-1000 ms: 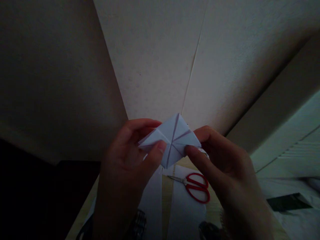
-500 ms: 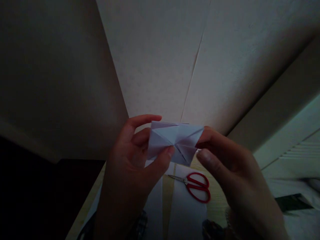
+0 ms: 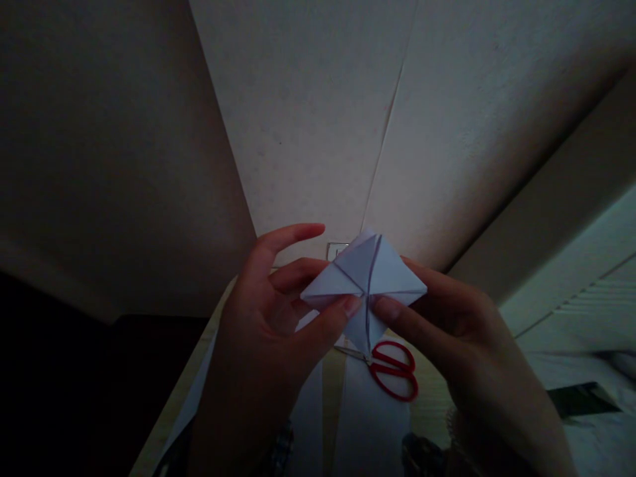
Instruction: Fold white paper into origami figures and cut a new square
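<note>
A piece of folded white paper (image 3: 358,265), diamond-shaped with creases meeting at its middle, is held up above the table between both hands. My left hand (image 3: 278,318) grips it with the thumb pressed near the centre; its index finger is stretched out above the paper, and another finger lies behind the left corner. My right hand (image 3: 457,331) has its thumb on the front, just right of the centre, with its fingers behind the right corner, partly hidden. Red-handled scissors (image 3: 397,372) lie just below, their blades pointing left and partly covered by the paper's lower tip.
White paper sheets (image 3: 370,424) lie on the light wooden table (image 3: 330,404) under the scissors. A wall (image 3: 318,132) rises behind, with a socket plate (image 3: 336,250) low on it. To the right, a dark green flat item (image 3: 581,399) rests on a pale surface.
The folded paper has turned from a rectangular position to point-up, like a diamond. My right thumb has moved left onto its centre. The scissors have stayed in place.
</note>
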`<state>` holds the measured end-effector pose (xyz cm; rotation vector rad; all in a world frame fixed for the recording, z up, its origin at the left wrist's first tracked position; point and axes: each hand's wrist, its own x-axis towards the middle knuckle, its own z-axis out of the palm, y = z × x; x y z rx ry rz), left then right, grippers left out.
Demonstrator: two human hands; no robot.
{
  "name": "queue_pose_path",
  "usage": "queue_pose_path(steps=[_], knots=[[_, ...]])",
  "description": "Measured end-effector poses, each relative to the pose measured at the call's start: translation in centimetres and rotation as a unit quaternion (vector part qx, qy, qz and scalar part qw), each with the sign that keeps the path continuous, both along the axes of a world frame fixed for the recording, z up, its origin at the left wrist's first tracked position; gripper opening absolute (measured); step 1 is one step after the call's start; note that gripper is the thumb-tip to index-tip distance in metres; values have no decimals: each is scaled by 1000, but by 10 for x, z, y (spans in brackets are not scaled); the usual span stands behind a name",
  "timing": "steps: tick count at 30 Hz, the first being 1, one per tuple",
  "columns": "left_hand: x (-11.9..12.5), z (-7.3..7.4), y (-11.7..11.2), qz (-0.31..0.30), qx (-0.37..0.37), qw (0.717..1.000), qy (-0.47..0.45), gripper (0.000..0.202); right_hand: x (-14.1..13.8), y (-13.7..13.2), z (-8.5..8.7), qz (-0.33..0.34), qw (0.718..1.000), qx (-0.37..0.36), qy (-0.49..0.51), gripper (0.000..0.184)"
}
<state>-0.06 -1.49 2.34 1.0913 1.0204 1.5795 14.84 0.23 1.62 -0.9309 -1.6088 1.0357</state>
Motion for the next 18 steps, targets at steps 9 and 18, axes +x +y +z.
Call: queue_pose_path(steps=[9, 18], knots=[[6, 2, -1, 37, -5, 999, -14, 36, -7, -6, -2, -111, 988, 100, 30, 18], [1, 0, -1, 101, 21, 994, 38, 33, -14, -8, -3, -166, 923, 304, -170, 39]])
